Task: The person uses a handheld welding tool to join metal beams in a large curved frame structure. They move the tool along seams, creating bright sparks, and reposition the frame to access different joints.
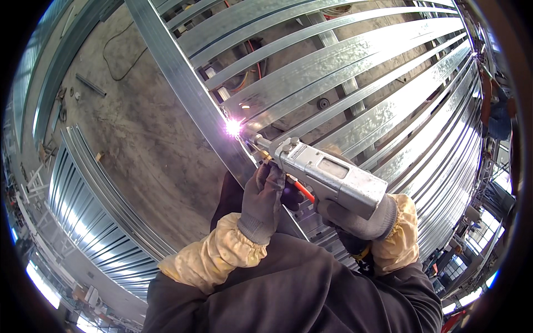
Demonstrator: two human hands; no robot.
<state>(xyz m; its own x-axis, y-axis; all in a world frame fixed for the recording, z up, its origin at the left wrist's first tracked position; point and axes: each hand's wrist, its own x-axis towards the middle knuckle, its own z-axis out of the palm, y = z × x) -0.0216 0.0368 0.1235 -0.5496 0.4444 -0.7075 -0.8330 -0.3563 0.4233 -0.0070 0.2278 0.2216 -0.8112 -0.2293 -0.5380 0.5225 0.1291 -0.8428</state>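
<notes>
A silver handheld welding gun [338, 176] points up and left, its nozzle [256, 137] at a joint between a long galvanized steel rail [186, 89] and a crosswise steel slat [280, 95]. A bright white-pink weld flare [234, 127] hides the joint itself. My right hand [361, 218], in a grey glove, is closed round the gun from below its rear body; the grip is mostly hidden. My left hand [262, 191], also gloved, is closed at the thin brass-ended tube [267, 157] under the gun's front. An orange-red hose section [301, 189] shows between my hands.
Many parallel steel slats [400, 130] spread to the right. At left lies a stack of ribbed metal profiles [105, 222]. A short metal bar [90, 85] and a dark cable [111, 61] rest on the stained concrete floor [141, 150]. A person in dark clothing [499, 116] is at far right.
</notes>
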